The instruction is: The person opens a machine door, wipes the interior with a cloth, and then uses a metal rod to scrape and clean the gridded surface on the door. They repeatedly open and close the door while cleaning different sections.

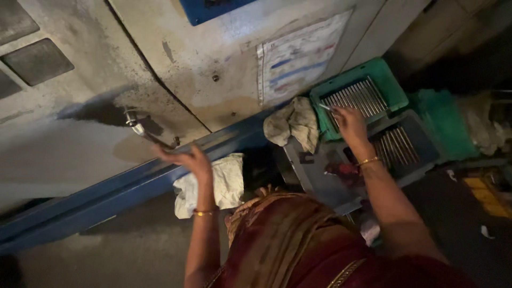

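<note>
Right hand (349, 124) over green tray (397, 85), pinching one metal rod (325, 107); rods lie lengthwise away. Left hand (189, 159) loosely curled at machine lever (144, 132), grip unclear.

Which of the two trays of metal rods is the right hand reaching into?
The green tray, farther from the person. The right hand holds a rod at its edge; the grey tray lies beside the wrist.
</note>
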A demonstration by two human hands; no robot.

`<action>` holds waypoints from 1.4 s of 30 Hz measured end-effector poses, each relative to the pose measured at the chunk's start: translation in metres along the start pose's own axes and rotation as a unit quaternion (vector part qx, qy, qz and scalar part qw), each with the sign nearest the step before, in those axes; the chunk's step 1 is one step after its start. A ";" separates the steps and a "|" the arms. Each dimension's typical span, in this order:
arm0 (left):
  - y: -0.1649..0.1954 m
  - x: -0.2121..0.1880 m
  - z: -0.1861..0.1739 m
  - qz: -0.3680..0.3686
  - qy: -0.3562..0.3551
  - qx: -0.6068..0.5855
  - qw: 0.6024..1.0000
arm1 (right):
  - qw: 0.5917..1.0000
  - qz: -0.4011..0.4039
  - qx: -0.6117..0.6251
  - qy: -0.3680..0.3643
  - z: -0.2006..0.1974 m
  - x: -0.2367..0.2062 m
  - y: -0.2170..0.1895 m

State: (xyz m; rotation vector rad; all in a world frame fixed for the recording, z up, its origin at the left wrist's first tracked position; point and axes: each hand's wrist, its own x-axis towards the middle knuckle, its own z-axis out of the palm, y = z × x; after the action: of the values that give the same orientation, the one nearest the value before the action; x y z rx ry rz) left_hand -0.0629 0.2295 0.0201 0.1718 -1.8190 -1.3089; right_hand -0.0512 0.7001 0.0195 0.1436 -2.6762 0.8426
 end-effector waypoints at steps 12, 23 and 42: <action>0.179 -0.067 0.092 -0.056 -0.524 -0.146 0.837 | 0.905 -0.005 0.424 -0.034 0.026 -0.018 -0.073; 0.208 -0.076 0.103 -0.114 -0.516 -0.162 0.833 | 0.841 -0.030 0.539 -0.038 0.018 -0.027 -0.089; 0.191 -0.080 0.118 -0.225 -0.522 -0.256 0.781 | 0.814 0.004 0.580 -0.034 0.015 -0.022 -0.095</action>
State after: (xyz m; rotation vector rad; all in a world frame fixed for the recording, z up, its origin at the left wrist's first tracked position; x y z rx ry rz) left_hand -0.0292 0.4417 0.1243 -0.5787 -2.2391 -2.5336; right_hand -0.0163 0.6137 0.0520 0.4303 -1.7995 2.3577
